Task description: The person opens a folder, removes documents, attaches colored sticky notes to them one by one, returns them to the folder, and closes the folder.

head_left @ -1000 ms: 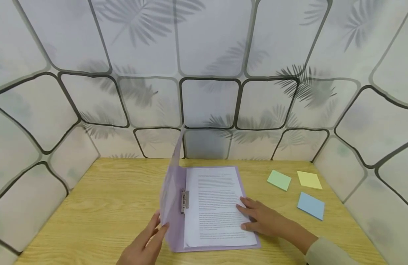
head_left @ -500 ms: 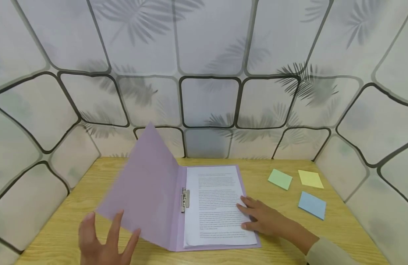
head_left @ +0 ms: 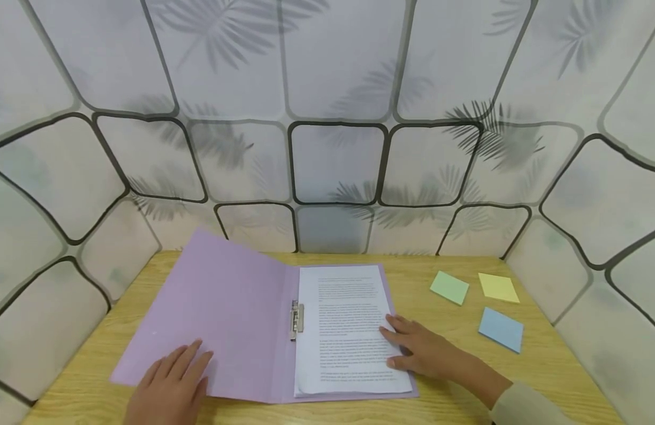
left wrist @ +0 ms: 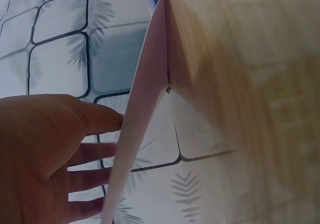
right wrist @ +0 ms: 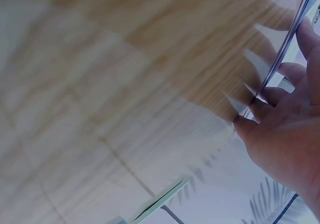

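A purple folder [head_left: 237, 307] lies spread on the table, its cover tilted up at the left. On its right side sits a stack of printed paper [head_left: 348, 330] beside a metal clip [head_left: 297, 320] near the spine. My left hand [head_left: 170, 381] rests with extended fingers on the inside of the cover, near its lower edge; the left wrist view shows its fingertips against the cover [left wrist: 142, 93]. My right hand [head_left: 425, 348] lies with spread fingers on the right edge of the paper, and the right wrist view shows that hand [right wrist: 285, 108] along the folder's edge.
To the right of the folder lie three sticky-note pads: green [head_left: 449, 287], yellow [head_left: 498, 287] and blue [head_left: 501, 329]. A patterned wall covering [head_left: 338, 165] stands behind and on both sides of the wooden table [head_left: 439, 407].
The folder's cover has swung from upright over to the left. My left hand went left with it, from gripping its edge to resting on its inner face. The right hand stayed put.
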`<state>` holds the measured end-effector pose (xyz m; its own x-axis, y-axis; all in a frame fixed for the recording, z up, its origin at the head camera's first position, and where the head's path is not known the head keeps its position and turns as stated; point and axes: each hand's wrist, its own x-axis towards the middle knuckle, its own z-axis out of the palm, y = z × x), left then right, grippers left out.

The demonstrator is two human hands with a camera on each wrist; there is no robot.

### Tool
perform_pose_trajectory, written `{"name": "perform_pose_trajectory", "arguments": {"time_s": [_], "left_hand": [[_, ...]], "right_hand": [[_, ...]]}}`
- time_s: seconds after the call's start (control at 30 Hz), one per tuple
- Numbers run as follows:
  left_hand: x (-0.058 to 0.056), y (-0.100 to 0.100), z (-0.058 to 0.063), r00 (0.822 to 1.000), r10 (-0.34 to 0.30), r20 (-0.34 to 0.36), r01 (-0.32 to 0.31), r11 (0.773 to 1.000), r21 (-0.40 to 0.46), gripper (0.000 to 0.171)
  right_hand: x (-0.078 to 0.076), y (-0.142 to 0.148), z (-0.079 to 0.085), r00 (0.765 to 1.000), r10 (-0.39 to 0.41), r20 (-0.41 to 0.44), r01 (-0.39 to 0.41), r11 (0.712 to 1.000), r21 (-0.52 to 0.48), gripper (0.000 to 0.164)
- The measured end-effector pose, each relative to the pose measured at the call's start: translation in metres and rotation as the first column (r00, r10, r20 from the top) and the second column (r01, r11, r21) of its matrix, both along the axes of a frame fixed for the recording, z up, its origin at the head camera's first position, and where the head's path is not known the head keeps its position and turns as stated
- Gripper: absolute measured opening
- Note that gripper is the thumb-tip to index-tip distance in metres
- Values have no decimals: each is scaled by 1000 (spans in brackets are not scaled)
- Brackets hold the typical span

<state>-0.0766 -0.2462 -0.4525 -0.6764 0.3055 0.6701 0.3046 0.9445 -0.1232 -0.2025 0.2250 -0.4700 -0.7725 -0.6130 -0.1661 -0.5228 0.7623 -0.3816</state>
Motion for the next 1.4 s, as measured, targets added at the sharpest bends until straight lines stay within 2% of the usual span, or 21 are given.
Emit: {"name": "perform_pose_trajectory", "arguments": {"time_s": [0.07,0.1,0.13,0.17,0.2,0.27,0.37,0.47,0.53,0.6,0.63,0.67,0.7,0.73,0.83,0.87,0.9,1.03,1.17,1.3,1.4], "left_hand": [[-5,1,4,994,17,112,-14,999,-29,25],[-8,2,5,984,29,174,-24,999,-33,20],[-11,4,7,971,43,236,-36,999,-33,24],[-15,6,8,951,60,303,-53,998,-33,34],[-20,8,9,929,74,363,-67,997,-33,35],[-30,14,9,874,81,479,-86,996,-13,32],[-49,24,9,793,49,607,-84,996,29,26],[-73,36,8,731,-22,682,-74,991,111,19],[-91,43,7,674,-98,732,-68,979,193,15],[-109,49,4,606,-173,777,-72,960,270,13],[-117,52,2,574,-219,789,-67,948,312,13],[-125,54,1,529,-268,805,-74,931,358,13],[-133,56,-1,494,-314,811,-80,912,402,13],[-139,57,-3,464,-357,811,-82,894,440,13],[-152,61,-8,411,-474,779,-70,835,545,12],[-155,62,-10,402,-507,763,-61,816,575,13],[-156,63,-12,400,-533,745,-39,803,595,14],[-157,65,-19,415,-596,687,36,766,642,15],[-152,67,-20,423,-599,679,25,757,652,24],[-148,69,-18,430,-562,707,10,785,619,36],[-146,70,-19,449,-519,728,6,816,578,47]], "right_hand": [[0,0,0,1000,-1,3,1,1000,-4,81],[0,0,1,1000,-1,6,1,1000,-8,81],[1,0,1,1000,-1,8,1,1000,-11,80],[1,0,1,1000,-2,10,2,1000,-12,80],[1,0,2,1000,-3,12,3,1000,-13,80],[2,0,3,1000,-3,12,4,1000,-13,79],[3,0,4,1000,0,5,0,1000,-10,79],[3,0,4,1000,2,-1,-2,1000,-6,79],[3,0,4,1000,1,-3,-1,1000,-6,79],[2,0,3,1000,-2,-2,2,1000,-5,79],[2,0,2,1000,-1,-4,1,1000,-4,79],[2,0,2,1000,-1,-5,1,1000,-3,79],[2,0,1,1000,-1,-6,1,1000,-3,79],[3,0,1,1000,0,-7,0,1000,-3,79],[3,-1,1,1000,0,-9,0,1000,-1,79],[4,-1,1,1000,0,-7,0,1000,-4,78],[4,-1,2,1000,3,-6,-3,1000,-8,78],[5,-3,6,1000,16,-7,-16,1000,-17,77],[6,-4,8,1000,17,-11,-17,1000,-15,77],[6,-4,8,1000,13,-16,-13,1000,-9,78],[6,-5,9,1000,12,-10,-12,1000,-10,78]]}}
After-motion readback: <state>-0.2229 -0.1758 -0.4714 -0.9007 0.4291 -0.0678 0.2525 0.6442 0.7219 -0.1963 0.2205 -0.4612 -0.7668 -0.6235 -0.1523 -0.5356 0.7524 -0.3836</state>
